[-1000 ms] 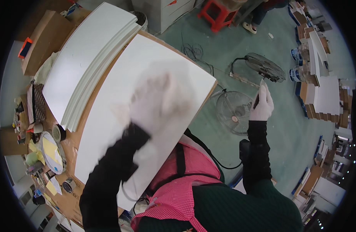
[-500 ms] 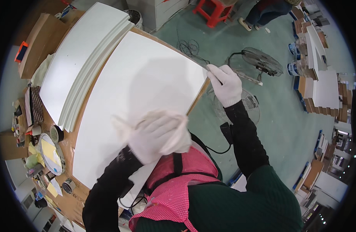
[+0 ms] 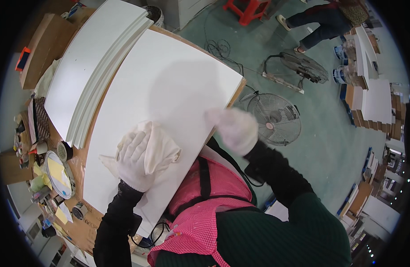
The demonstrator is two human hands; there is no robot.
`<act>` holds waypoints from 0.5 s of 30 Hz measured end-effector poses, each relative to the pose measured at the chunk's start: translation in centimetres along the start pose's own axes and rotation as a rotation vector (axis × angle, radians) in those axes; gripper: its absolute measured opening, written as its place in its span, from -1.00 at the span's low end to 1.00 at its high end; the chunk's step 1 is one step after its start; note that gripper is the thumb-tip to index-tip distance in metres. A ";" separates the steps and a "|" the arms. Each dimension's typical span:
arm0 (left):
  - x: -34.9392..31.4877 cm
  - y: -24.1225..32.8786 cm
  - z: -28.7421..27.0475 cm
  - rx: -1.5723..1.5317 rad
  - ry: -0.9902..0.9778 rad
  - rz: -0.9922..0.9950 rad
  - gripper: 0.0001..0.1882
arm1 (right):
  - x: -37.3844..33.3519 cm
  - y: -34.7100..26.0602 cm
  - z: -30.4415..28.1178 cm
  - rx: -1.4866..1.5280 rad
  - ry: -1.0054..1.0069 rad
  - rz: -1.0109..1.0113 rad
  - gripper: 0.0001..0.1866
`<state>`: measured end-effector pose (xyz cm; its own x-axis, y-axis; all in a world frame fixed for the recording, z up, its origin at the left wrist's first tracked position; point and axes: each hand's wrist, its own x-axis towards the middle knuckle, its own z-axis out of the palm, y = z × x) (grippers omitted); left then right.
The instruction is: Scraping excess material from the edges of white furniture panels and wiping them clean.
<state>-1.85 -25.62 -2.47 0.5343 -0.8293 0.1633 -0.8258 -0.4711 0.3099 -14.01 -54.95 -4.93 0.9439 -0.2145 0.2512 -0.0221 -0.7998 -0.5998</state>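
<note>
A large flat white panel [image 3: 124,102] lies on the workbench in front of me. My left hand [image 3: 134,165], in a white glove, presses a bunched cream cloth [image 3: 161,149] against the panel's nearer left part, the fingers closed over it. A loose corner of the cloth trails out to the left. Above the panel's right edge is my right hand [image 3: 237,130], also gloved. It is smeared by motion, so its fingers do not show clearly.
Left of the panel is a stack of white panels [image 3: 93,58]. Tape rolls, a round lid [image 3: 59,175] and small containers crowd the brown bench [image 3: 87,227]. Two floor fans [image 3: 274,119], loose cables and a red stool [image 3: 247,11] stand beyond. A person [image 3: 325,26] is at the upper right.
My left hand has carried the cloth leftward across the panel. My right hand has left the panel's far right corner and come back nearer me. The person in the background has stepped further into view.
</note>
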 end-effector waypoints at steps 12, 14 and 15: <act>-0.5 0.0 0.3 0.069 -0.037 -0.033 -0.35 | 2.9 1.6 -2.0 -0.019 0.199 0.018 -0.79; -0.5 -0.1 0.4 0.060 -0.042 -0.015 -0.36 | 5.1 4.8 -4.0 -0.122 0.214 0.146 -0.80; -0.3 0.0 0.5 0.054 -0.042 -0.015 -0.36 | 5.6 6.4 -4.4 -0.173 0.206 0.068 -0.80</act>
<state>-2.10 -25.50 -3.04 0.5397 -0.8334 0.1192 -0.8268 -0.4982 0.2610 -10.30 -63.76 -3.97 0.8517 -0.3660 0.3750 -0.1554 -0.8599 -0.4863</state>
